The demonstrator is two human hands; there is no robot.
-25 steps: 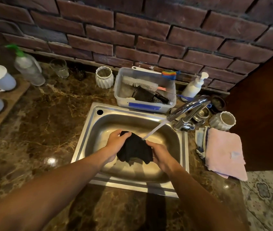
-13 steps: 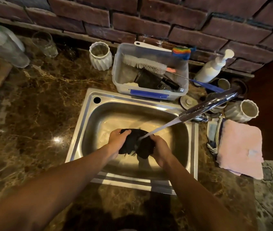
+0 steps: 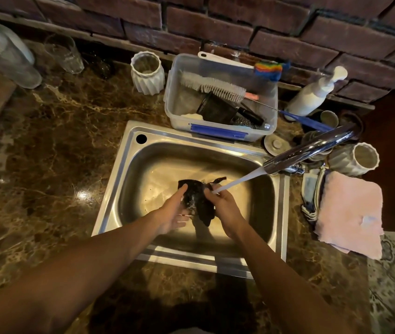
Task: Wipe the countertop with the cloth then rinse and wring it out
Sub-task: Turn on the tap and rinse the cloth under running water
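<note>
A: Status on the grip?

B: Both hands on the cloth [image 3: 197,201], over the sink [image 3: 119,189] basin. Left hand [image 3: 173,213] holds it from the left side, thumb lying across the top of the fabric, fingers underneath. Right hand [image 3: 225,208] grips it from the right, fingers curled round the edge.

A: Cloth state?

B: Black, bunched between the two hands. A tail hangs down below the grip, a small corner sticks up just beyond the right hand's fingertips. Wet sheen on the middle.

A: Water?

B: Running. Stream [image 3: 237,180] leaves the faucet [image 3: 312,148] spout up and to the right of the grip and lands right at the right hand's fingers, where they meet the cloth.

A: What's around?

B: Beyond the grip, past the sink's far rim: clear plastic tub [image 3: 220,126] with a bottle brush [image 3: 213,88] and other cleaning bits inside. White ribbed cup [image 3: 147,73] left of the tub. Pump bottle [image 3: 314,92] far right of it, against the brick wall [image 3: 215,22]. Right of the grip, well apart, on the countertop [image 3: 46,153]: pink folded towel [image 3: 350,213], another ribbed cup [image 3: 358,159] on its side beyond it. Far left: drinking glass [image 3: 65,54] and a clear bottle [image 3: 5,54].

A: Countertop?

B: Dark marble, glossy, light glare left of the sink.
</note>
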